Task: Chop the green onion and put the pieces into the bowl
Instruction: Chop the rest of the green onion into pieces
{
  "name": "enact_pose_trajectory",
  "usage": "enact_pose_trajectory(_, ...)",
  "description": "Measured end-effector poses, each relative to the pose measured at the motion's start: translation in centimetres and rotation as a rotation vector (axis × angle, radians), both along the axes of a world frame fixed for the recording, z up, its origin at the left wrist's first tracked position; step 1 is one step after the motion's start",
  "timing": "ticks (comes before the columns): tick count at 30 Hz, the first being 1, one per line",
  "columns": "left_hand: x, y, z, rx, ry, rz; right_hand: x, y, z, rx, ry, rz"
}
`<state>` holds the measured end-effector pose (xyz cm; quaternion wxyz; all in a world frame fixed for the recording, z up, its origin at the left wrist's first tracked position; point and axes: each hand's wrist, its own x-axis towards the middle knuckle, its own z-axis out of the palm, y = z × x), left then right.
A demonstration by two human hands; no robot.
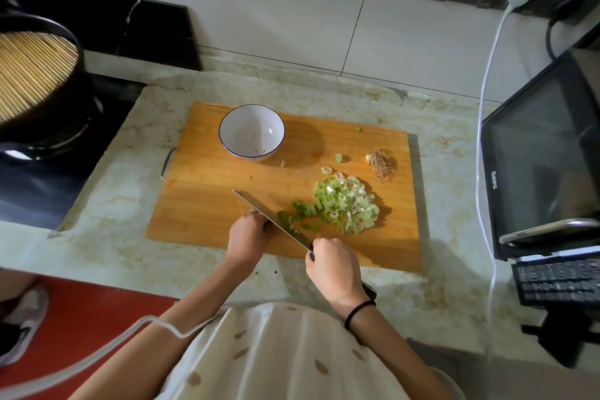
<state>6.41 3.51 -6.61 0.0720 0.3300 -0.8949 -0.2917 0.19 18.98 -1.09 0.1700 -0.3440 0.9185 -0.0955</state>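
A pile of chopped green onion (344,206) lies right of centre on the wooden cutting board (207,204). My right hand (334,268) grips the handle of a cleaver (272,217), whose blade runs diagonally toward the upper left beside the pile. My left hand (246,230) sits against the blade's left side, fingers curled; a last bit of green onion under them is mostly hidden. A white bowl with a blue rim (251,131) stands at the board's back, holding only a couple of slivers. The cut root end (380,162) lies at the right.
A black pot with a bamboo mat (35,75) sits on the stove at the left. A microwave (539,153) stands at the right, with a white cable (487,75) running up to wall sockets. Stray onion slices (338,157) lie on the board.
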Motion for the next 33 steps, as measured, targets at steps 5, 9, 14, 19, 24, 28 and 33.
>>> enact_pose_trajectory(5, 0.4, 0.1, -0.3, 0.022, 0.061, 0.048, 0.3, 0.0, -0.3, 0.006, 0.011, 0.0)
enact_pose_trajectory(9, 0.3, 0.0, -0.3, 0.001, 0.041, 0.038, 0.4, 0.0, -0.5, 0.008, -0.007, -0.013)
enact_pose_trajectory(14, 0.1, 0.0, -0.4, 0.01, 0.034, 0.034, 0.6, -0.1, -0.6, 0.015, -0.009, -0.008)
enact_pose_trajectory(19, 0.0, 0.0, -0.6, 0.029, 0.024, 0.054, 0.7, -0.3, -0.6, 0.048, -0.008, 0.007)
enact_pose_trajectory(24, -0.2, -0.1, -0.7, 0.021, 0.064, 0.019, 0.4, -1.4, -0.7, 0.071, -0.14, -0.089)
enact_pose_trajectory(28, -0.3, -0.2, -0.6, 0.054, 0.068, 0.036, 0.0, -2.2, -1.0, 0.096, -0.205, -0.164)
enact_pose_trajectory(33, -0.2, 0.0, -0.5, 0.046, 0.065, 0.012, -0.5, -4.3, -1.1, 0.108, -0.254, -0.19)
